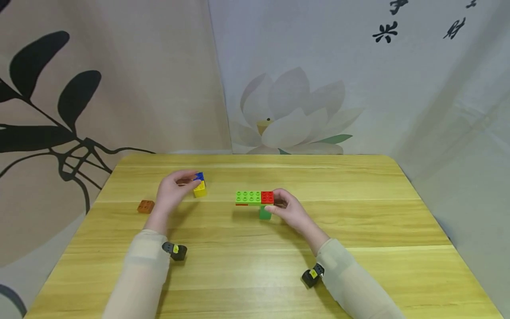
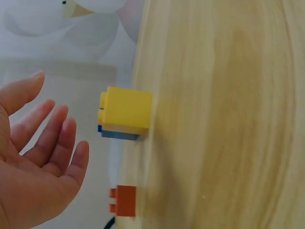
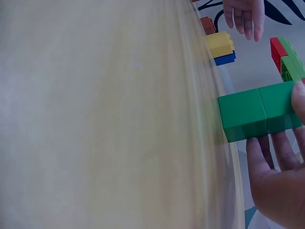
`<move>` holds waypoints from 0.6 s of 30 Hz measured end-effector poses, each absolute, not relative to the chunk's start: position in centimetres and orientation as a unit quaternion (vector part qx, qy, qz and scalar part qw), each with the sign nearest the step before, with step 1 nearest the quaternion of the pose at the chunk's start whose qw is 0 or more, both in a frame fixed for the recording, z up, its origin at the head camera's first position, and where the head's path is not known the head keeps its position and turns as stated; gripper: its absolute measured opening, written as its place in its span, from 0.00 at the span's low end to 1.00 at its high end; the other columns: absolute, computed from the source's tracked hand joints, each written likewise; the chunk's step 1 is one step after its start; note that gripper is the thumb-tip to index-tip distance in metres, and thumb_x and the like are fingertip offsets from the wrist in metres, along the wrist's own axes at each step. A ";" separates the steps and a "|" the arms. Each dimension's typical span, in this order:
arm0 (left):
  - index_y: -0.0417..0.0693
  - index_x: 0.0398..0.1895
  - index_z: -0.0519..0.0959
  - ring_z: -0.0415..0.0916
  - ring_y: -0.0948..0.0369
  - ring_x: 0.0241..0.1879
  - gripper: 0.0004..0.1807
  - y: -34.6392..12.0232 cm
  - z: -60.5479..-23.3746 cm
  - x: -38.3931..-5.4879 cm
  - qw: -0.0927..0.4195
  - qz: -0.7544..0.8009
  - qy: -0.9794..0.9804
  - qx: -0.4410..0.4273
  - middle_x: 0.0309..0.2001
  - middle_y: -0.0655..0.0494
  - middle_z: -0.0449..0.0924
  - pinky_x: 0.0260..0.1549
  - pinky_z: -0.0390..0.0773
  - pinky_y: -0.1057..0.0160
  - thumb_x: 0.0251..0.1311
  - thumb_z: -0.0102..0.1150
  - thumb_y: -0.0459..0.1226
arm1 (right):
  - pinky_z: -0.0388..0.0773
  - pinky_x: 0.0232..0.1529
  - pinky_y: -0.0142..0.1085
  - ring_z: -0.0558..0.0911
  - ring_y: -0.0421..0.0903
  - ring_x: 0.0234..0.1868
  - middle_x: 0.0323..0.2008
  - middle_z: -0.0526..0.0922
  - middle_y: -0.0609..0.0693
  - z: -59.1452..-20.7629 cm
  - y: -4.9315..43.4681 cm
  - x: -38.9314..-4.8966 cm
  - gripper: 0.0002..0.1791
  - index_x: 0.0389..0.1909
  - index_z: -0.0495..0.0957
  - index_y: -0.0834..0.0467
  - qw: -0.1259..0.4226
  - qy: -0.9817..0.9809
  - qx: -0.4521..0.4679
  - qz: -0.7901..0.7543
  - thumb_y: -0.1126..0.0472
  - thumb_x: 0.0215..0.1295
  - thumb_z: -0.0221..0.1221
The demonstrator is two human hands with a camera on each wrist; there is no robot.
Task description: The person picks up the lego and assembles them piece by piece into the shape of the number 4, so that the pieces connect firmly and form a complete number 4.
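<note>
Printed curtains (image 1: 159, 88) hang behind a wooden table (image 1: 255, 274). Near its middle, the right hand (image 1: 292, 212) pinches a brick stack (image 1: 249, 196) between thumb and fingers, probably to steady the top, which overhangs the green column (image 1: 264, 213); its palm faces inward. The left hand (image 1: 171, 190), fingers apart and loosely bent, hovers near a yellow brick (image 1: 201, 192) and blue brick (image 1: 200, 176), set side by side; an orange brick (image 1: 145, 206) lies farther left.
</note>
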State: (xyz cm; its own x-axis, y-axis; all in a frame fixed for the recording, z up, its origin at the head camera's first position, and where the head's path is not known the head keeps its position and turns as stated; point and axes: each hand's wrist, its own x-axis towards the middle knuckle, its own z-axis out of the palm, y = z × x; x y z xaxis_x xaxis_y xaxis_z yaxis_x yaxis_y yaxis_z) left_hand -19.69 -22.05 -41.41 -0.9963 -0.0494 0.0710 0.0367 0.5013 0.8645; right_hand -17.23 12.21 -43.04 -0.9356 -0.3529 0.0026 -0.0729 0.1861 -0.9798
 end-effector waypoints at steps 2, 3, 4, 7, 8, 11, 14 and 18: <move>0.38 0.62 0.76 0.73 0.45 0.57 0.26 -22.2 -41.6 -19.7 0.036 -0.503 -0.864 0.007 0.57 0.39 0.77 0.53 0.75 0.49 0.64 0.65 0.41 | 0.70 0.61 0.51 0.76 0.59 0.56 0.52 0.79 0.62 -43.1 12.2 -17.2 0.18 0.53 0.73 0.69 0.111 0.764 -0.142 -0.620 0.68 0.65 0.64; 0.38 0.63 0.75 0.72 0.45 0.58 0.27 -22.3 -41.7 -19.7 0.032 -0.504 -0.863 0.008 0.59 0.39 0.76 0.54 0.74 0.47 0.64 0.66 0.40 | 0.70 0.61 0.50 0.76 0.59 0.56 0.52 0.79 0.62 -43.1 12.3 -17.2 0.18 0.53 0.73 0.69 0.111 0.764 -0.142 -0.619 0.68 0.65 0.64; 0.38 0.64 0.74 0.70 0.44 0.60 0.28 -22.4 -41.9 -19.7 0.025 -0.507 -0.862 0.010 0.60 0.38 0.74 0.55 0.74 0.47 0.63 0.66 0.40 | 0.70 0.61 0.50 0.76 0.59 0.56 0.52 0.79 0.62 -43.1 12.3 -17.2 0.18 0.53 0.73 0.68 0.111 0.765 -0.141 -0.618 0.68 0.65 0.64; 0.38 0.66 0.72 0.67 0.42 0.63 0.30 -22.5 -42.3 -19.7 0.007 -0.514 -0.858 0.017 0.64 0.39 0.70 0.57 0.73 0.46 0.62 0.68 0.38 | 0.71 0.61 0.50 0.77 0.58 0.56 0.51 0.80 0.61 -43.2 12.3 -17.2 0.18 0.53 0.74 0.68 0.111 0.768 -0.141 -0.615 0.68 0.65 0.64; 0.38 0.67 0.71 0.66 0.42 0.63 0.31 -22.5 -42.4 -19.7 0.001 -0.515 -0.857 0.018 0.65 0.38 0.69 0.57 0.73 0.45 0.61 0.68 0.38 | 0.71 0.61 0.50 0.77 0.58 0.56 0.51 0.80 0.61 -43.5 12.3 -17.4 0.18 0.53 0.74 0.68 0.112 0.769 -0.139 -0.614 0.68 0.65 0.64; 0.38 0.67 0.71 0.65 0.40 0.64 0.32 -22.4 -42.9 -19.7 -0.009 -0.515 -0.857 0.022 0.66 0.37 0.66 0.57 0.73 0.45 0.60 0.69 0.36 | 0.71 0.61 0.50 0.77 0.57 0.56 0.51 0.80 0.60 -44.7 12.4 -18.1 0.18 0.54 0.74 0.67 0.112 0.769 -0.135 -0.614 0.68 0.65 0.64; 0.37 0.67 0.70 0.65 0.39 0.64 0.33 -22.3 -43.3 -19.7 -0.015 -0.505 -0.862 0.024 0.67 0.36 0.64 0.57 0.73 0.45 0.59 0.69 0.36 | 0.71 0.60 0.49 0.77 0.56 0.55 0.51 0.80 0.59 -45.9 12.6 -18.7 0.19 0.54 0.74 0.66 0.112 0.770 -0.134 -0.614 0.68 0.65 0.64; 0.35 0.67 0.69 0.66 0.40 0.62 0.34 -22.3 -43.5 -19.6 -0.018 -0.501 -0.865 0.026 0.67 0.36 0.63 0.56 0.73 0.46 0.59 0.69 0.36 | 0.72 0.59 0.48 0.77 0.54 0.55 0.51 0.80 0.57 -46.3 12.6 -18.8 0.18 0.54 0.74 0.65 0.106 0.768 -0.136 -0.617 0.66 0.65 0.65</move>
